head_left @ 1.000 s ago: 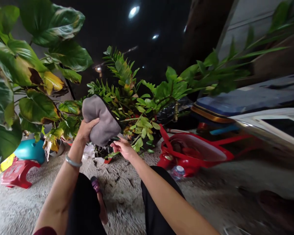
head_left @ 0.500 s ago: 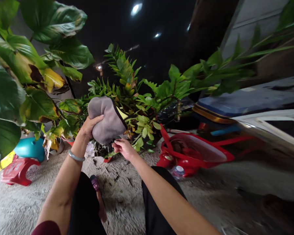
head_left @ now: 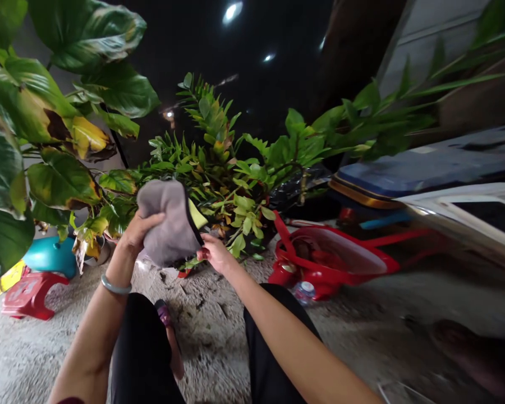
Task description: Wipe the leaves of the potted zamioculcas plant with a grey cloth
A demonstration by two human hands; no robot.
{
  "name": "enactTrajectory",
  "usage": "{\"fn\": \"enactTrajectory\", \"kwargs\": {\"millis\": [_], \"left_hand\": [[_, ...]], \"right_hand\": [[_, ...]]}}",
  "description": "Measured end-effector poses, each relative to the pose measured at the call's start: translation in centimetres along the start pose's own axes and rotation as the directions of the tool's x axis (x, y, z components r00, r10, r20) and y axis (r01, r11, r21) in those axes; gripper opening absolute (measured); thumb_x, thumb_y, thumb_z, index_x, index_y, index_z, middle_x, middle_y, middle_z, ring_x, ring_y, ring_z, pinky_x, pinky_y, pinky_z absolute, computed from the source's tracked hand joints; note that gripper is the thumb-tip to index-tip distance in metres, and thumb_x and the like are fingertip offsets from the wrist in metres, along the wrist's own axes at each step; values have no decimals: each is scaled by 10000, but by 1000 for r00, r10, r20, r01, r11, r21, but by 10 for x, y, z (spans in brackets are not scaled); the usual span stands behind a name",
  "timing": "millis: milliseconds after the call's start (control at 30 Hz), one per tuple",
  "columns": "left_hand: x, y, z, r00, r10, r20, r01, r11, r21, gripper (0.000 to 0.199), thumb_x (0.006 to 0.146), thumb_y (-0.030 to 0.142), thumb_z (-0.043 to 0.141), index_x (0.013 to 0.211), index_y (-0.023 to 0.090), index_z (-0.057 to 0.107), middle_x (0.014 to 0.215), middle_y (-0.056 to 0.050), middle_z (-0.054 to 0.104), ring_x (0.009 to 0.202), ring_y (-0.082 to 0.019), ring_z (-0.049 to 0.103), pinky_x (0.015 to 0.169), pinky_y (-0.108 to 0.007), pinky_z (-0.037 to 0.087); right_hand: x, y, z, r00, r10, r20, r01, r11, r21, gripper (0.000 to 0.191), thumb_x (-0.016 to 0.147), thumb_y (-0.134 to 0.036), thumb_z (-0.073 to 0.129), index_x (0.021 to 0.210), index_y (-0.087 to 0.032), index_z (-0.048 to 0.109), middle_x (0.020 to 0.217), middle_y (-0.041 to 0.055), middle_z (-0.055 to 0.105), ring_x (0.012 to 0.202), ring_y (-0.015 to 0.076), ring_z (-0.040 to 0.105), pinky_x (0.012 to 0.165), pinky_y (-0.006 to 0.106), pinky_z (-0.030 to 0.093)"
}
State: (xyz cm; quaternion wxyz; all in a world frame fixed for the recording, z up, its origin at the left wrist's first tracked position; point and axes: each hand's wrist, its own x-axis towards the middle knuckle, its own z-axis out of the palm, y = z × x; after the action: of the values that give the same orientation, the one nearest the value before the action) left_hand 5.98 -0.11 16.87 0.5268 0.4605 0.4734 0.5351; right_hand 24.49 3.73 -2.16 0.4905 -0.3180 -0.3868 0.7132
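A grey cloth (head_left: 166,230) with a black edge and a yellow-green underside is held up before the plants. My left hand (head_left: 139,231) grips its left side, thumb across the top and the other fingers hidden beneath. At the cloth's lower right edge, my right hand (head_left: 214,252) pinches the black border between its fingers. Directly behind the cloth grows a leafy green plant (head_left: 219,146) with some yellowed leaves. An orange-red pot rim (head_left: 184,273) shows just below the cloth, most of it covered.
On the left hang large, partly browned leaves (head_left: 63,174) above a red stool (head_left: 33,294) and a teal container (head_left: 50,255). To the right lie a red toy wheelbarrow (head_left: 340,252) and a clear bottle (head_left: 305,290). Farther right is a blue case (head_left: 425,168).
The cloth has moved down and left with my left hand. My right hand has shifted slightly and now pinches the cloth's black edge.
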Motion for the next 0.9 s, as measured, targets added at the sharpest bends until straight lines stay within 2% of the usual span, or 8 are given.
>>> {"fn": "enactTrajectory", "kwargs": {"millis": [100, 233, 300, 433, 567, 667, 767, 900], "left_hand": [[4, -19, -7, 990, -39, -132, 30, 997, -69, 610, 492, 321, 956, 1042, 151, 754, 970, -77, 804, 922, -272, 734, 912, -397, 580], [-33, -59, -27, 951, -304, 61, 280, 927, 248, 469, 533, 344, 947, 929, 152, 786, 905, -83, 811, 847, -295, 733, 833, -409, 593], [-51, -60, -41, 931, -353, 95, 306, 894, 327, 473, 535, 328, 954, 946, 165, 787, 931, -77, 813, 858, -288, 737, 830, -389, 595], [-46, -23, -63, 983, -141, -117, 152, 985, 87, 614, 511, 353, 964, 1058, 168, 756, 968, -75, 811, 922, -300, 756, 888, -403, 608], [-16, -10, -64, 962, 45, -268, -73, 993, -95, 517, 561, 377, 933, 1001, 164, 763, 1014, -90, 811, 1025, -300, 747, 951, -375, 594], [-17, -42, -57, 983, -111, -148, 108, 994, -26, 534, 530, 304, 952, 1011, 170, 763, 1007, -95, 813, 942, -300, 760, 879, -394, 614], [-43, -72, -54, 945, -325, -15, 323, 930, 178, 501, 537, 296, 952, 985, 159, 775, 969, -119, 811, 880, -310, 759, 801, -393, 617], [-64, -50, -57, 948, -316, 32, 300, 924, 238, 488, 491, 247, 956, 939, 177, 775, 932, -82, 808, 867, -294, 752, 798, -362, 612]], "right_hand": [[-3, -5, 1, 997, 55, -47, -53, 998, 45, 281, 723, -270, 721, 990, -202, 665, 617, -21, 696, 420, 124, 565, 431, 237, 463], [-4, -12, 0, 995, 80, -54, -76, 994, 72, 294, 733, -222, 712, 1021, -191, 666, 607, -27, 682, 431, 124, 569, 424, 228, 463], [-4, -13, 0, 997, 64, -50, -61, 996, 60, 313, 751, -227, 712, 1059, -189, 671, 620, -22, 696, 429, 116, 569, 435, 224, 463], [-4, -11, 1, 998, 48, -35, -47, 998, 29, 317, 747, -252, 713, 1055, -188, 684, 620, -14, 713, 426, 117, 580, 447, 229, 470], [-4, -8, 4, 998, 49, -49, -46, 998, 47, 335, 708, -251, 707, 1036, -187, 681, 608, -12, 719, 412, 122, 573, 425, 228, 457], [-3, -8, 4, 995, 72, -72, -68, 996, 57, 318, 710, -233, 696, 1026, -196, 682, 601, -15, 716, 407, 120, 566, 418, 228, 457], [-4, -9, 2, 993, 80, -81, -76, 996, 47, 332, 722, -214, 687, 1054, -204, 684, 611, -20, 717, 421, 122, 574, 423, 228, 466], [-5, -10, 1, 995, 64, -79, -62, 998, 32, 377, 724, -221, 675, 1100, -203, 667, 618, -19, 720, 424, 119, 568, 435, 230, 471]]}}
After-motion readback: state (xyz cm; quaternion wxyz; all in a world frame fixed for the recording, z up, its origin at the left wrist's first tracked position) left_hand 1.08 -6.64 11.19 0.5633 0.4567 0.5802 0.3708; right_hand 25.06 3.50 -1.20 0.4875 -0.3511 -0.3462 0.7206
